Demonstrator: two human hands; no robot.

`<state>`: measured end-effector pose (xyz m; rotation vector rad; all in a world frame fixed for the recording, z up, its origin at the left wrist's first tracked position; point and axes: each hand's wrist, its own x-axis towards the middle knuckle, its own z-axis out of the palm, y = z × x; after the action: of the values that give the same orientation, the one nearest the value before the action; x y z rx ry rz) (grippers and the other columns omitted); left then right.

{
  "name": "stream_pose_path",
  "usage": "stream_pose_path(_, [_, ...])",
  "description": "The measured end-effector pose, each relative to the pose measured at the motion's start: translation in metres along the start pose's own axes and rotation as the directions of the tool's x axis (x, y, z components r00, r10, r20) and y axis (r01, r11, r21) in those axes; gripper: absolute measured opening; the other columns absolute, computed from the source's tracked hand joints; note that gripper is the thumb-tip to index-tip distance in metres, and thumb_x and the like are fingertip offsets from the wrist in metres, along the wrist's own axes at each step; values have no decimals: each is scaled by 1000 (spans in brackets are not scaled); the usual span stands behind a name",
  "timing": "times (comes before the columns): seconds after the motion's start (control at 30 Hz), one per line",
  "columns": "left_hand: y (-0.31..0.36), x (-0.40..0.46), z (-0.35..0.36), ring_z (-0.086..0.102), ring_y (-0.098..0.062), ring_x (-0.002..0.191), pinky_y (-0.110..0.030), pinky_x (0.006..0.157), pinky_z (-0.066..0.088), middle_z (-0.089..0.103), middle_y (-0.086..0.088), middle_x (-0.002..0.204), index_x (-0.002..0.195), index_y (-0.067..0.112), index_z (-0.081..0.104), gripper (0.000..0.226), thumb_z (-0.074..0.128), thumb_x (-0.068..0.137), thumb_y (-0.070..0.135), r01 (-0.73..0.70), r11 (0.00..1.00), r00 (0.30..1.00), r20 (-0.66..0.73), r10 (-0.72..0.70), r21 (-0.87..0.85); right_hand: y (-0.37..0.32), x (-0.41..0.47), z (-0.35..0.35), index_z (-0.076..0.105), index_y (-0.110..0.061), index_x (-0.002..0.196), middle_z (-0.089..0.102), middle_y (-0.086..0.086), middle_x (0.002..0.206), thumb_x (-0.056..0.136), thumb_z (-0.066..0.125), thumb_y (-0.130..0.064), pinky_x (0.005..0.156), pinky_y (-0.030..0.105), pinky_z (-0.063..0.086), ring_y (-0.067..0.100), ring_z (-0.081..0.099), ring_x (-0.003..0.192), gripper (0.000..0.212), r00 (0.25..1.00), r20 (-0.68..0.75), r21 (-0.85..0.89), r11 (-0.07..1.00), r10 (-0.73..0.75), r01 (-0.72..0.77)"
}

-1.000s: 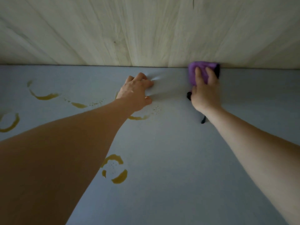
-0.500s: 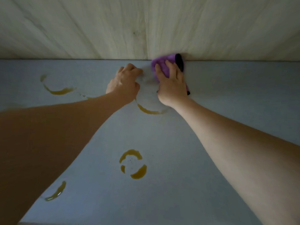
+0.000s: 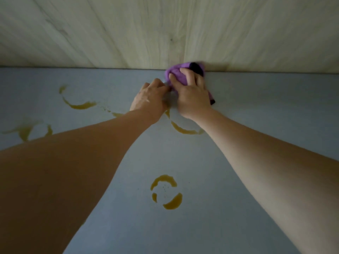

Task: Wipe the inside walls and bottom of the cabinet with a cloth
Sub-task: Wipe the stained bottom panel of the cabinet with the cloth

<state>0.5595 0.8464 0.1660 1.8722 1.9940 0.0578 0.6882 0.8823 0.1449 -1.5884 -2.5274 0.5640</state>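
Right hand (image 3: pixel 192 94) lies on top of the cloth (image 3: pixel 180 74), fingers curled down over it and pressing it onto the cabinet floor (image 3: pixel 266 208) at the far edge, where the floor meets the back wall (image 3: pixel 165 30). One cloth shows: purple, bunched, with a dark band at its far end and another dark edge poking out by the heel of the hand. Its long axis runs from far to near, tilted slightly to the right. Left hand (image 3: pixel 148 99) rests just beside it on the left, knuckles up and fingers curled under; whether it grips anything cannot be told. Grey-blue floor carries five yellow-brown stains: a broken ring (image 3: pixel 167 192) near, an arc (image 3: pixel 183 130) under the wrists, and three smears (image 3: pixel 78 105) to the left.
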Motion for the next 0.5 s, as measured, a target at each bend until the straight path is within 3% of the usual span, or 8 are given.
stream_pose_path(0.1, [2,0,-2,40,-30,116,-37,92,38,43,-6,131,134,20,50,45,54,89,17,8,1000,1000,19,-8,2,28,-10,-9,23,-35,148,13,-4,156,90,49,-14,111,34,24,25,14,141,67,998,31,-5,999,-51,51])
stream_pose_path(0.23, [1,2,-3,37,-27,120,-34,97,37,39,-3,135,138,22,46,47,53,91,17,25,1000,999,47,-25,0,70,-32,-23,27,-31,147,14,-1,156,86,53,-9,113,37,24,28,16,140,70,983,-45,5,984,178,-177])
stream_pose_path(0.33, [0,3,-3,36,-26,121,-34,98,36,38,-2,136,136,23,47,46,54,91,17,21,1000,999,43,-21,-15,46,-24,-15,22,-30,149,8,0,156,89,47,-10,116,35,16,30,11,141,68,942,-58,-21,943,332,-333])
stream_pose_path(0.5, [0,4,-5,41,-31,111,-35,96,36,43,-7,129,127,20,57,37,56,91,28,13,1000,999,42,-12,-11,-14,2,3,16,-27,150,3,0,157,94,46,-25,116,40,16,29,8,142,64,997,69,-34,999,18,-16])
